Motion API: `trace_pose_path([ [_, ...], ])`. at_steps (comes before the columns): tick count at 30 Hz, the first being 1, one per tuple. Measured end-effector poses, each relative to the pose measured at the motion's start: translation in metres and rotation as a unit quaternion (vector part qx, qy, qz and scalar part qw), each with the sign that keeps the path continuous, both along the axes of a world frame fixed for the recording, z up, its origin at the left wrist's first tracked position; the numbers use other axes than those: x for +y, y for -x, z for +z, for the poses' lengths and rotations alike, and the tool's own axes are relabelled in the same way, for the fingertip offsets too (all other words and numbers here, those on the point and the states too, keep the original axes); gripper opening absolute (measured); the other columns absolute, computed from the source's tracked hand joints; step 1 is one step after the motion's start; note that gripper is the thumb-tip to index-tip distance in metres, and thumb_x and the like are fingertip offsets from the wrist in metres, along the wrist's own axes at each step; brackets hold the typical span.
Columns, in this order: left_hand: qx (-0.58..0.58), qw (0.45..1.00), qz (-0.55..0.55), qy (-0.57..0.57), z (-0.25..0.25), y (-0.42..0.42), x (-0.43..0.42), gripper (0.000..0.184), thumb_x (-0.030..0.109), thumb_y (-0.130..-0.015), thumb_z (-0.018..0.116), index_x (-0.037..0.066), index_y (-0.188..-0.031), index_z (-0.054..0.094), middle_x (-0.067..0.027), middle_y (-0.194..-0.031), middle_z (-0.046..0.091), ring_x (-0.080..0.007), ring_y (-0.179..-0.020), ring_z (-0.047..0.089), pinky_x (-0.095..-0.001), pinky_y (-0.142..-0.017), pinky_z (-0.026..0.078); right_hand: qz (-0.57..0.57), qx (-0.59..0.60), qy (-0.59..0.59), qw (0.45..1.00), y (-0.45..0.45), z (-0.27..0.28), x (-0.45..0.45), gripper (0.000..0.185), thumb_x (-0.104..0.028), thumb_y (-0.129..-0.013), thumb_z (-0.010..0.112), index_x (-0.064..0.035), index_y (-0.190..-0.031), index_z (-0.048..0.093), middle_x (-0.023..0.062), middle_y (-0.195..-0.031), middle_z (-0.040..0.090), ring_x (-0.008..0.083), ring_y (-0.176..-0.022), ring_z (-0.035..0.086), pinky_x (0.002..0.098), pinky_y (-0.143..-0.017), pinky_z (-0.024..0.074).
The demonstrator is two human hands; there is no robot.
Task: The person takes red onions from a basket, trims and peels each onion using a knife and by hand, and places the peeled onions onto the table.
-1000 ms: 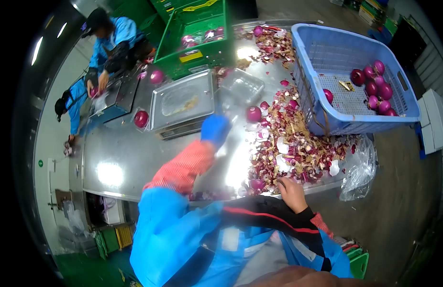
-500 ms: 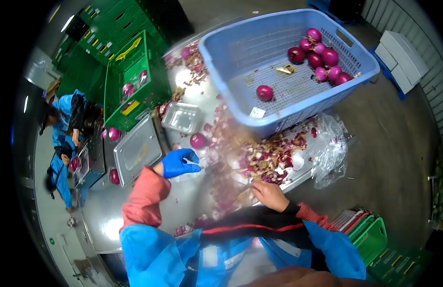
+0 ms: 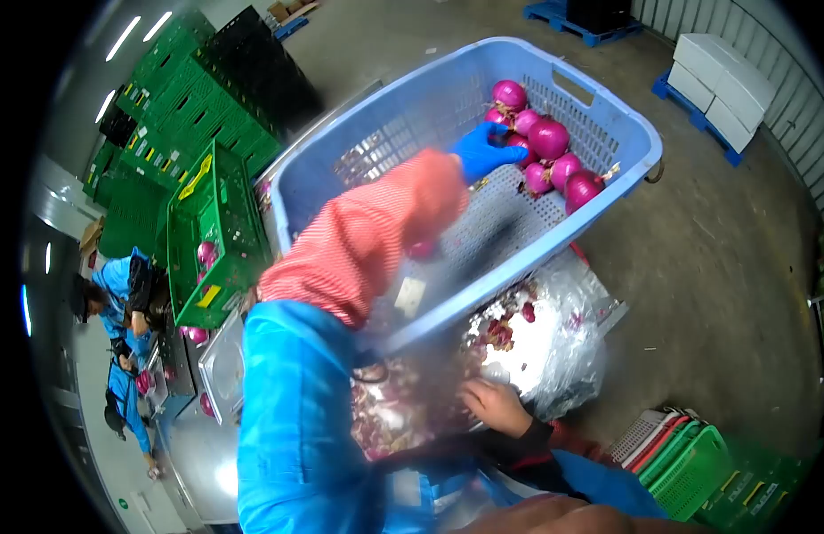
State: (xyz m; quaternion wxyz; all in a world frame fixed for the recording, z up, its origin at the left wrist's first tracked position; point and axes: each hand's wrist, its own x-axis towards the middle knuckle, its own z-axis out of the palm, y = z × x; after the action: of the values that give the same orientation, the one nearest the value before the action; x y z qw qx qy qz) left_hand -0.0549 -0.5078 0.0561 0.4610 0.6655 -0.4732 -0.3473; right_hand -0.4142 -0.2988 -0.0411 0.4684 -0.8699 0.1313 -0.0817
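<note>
- My left hand [image 3: 485, 153], in a snug blue glove, is inside the light-blue perforated plastic basket [image 3: 430, 111], right at a dark purple-red onion [image 3: 519, 145].
- The thumb and fingers of that hand stand apart, curved toward the onion – whether they touch it I cannot tell.
- The cluster of glossy round magenta onions [image 3: 548, 140] sits in the far right corner of the basket, several pressed against each other.
- One lone purple onion [image 3: 421, 248] lies on the basket floor, partly covered by my red-striped sleeve [image 3: 341, 254], with a pale rectangular slip [image 3: 410, 296] near it.
- My right hand [image 3: 499, 409] is bare and low in front of me, at the edge of the scattered red and tan onion peelings [image 3: 385, 409]; its fingers bend downward, too blurred to say whether they hold anything.
- A crumpled clear plastic bag [image 3: 568, 356] lies just beyond that hand, below the basket's near side.
- To my left stand a tall-sided green plastic crate [image 3: 243, 205] with onions inside and a shallow silver metal tray [image 3: 223, 374] – both on the shiny metal surface [image 3: 188, 449].
- Two people in blue jackets are at the far left.
</note>
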Motion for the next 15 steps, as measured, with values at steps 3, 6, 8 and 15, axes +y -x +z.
trace_pose_path([
  [3,-0.056,0.992,0.112,0.019,-0.051,0.007,-0.078,0.085,0.037,-0.074,0.084,-0.005,-0.136,0.044,-0.022,-0.13,0.055,-0.0309,-0.123,0.053,-0.039,-0.104,0.044,-0.01,-0.058,-0.032,0.998,0.004,-0.008,-0.019,0.02,-0.021,-0.091,0.061,-0.007,-0.104,0.065,0.0147,-0.097,0.066,0.037,-0.082,0.064,0.0436,-0.072,0.0525],
  [6,-0.03,0.981,0.191,-0.018,-0.073,0.026,-0.123,0.111,0.045,-0.065,0.087,-0.003,-0.145,0.026,-0.0249,-0.139,0.045,-0.0347,-0.128,0.048,-0.0407,-0.105,0.043,-0.011,-0.022,-0.083,0.996,0.012,-0.03,-0.023,0.027,-0.025,-0.092,0.059,-0.007,-0.112,0.063,0.0176,-0.103,0.066,0.0373,-0.093,0.064,0.0436,-0.079,0.0522],
  [8,-0.047,0.97,0.228,-0.07,-0.081,0.037,-0.146,0.105,0.043,-0.064,0.086,0.0,-0.143,0.03,-0.0246,-0.137,0.046,-0.0357,-0.127,0.049,-0.0421,-0.105,0.043,0.009,-0.015,-0.138,0.99,0.012,-0.033,-0.028,0.028,-0.025,-0.093,0.058,-0.0064,-0.113,0.063,0.0191,-0.104,0.066,0.0374,-0.096,0.064,0.0441,-0.081,0.0515],
  [15,-0.057,0.99,0.108,0.074,-0.116,0.034,-0.149,0.07,0.033,-0.07,0.077,0.003,-0.126,0.046,-0.0147,-0.121,0.057,-0.0322,-0.116,0.057,-0.0442,-0.095,0.048,-0.018,0.043,-0.187,0.981,0.004,-0.001,-0.044,0.028,-0.025,-0.093,0.057,-0.0055,-0.113,0.063,0.0207,-0.106,0.065,0.0378,-0.097,0.063,0.0443,-0.082,0.0509],
])
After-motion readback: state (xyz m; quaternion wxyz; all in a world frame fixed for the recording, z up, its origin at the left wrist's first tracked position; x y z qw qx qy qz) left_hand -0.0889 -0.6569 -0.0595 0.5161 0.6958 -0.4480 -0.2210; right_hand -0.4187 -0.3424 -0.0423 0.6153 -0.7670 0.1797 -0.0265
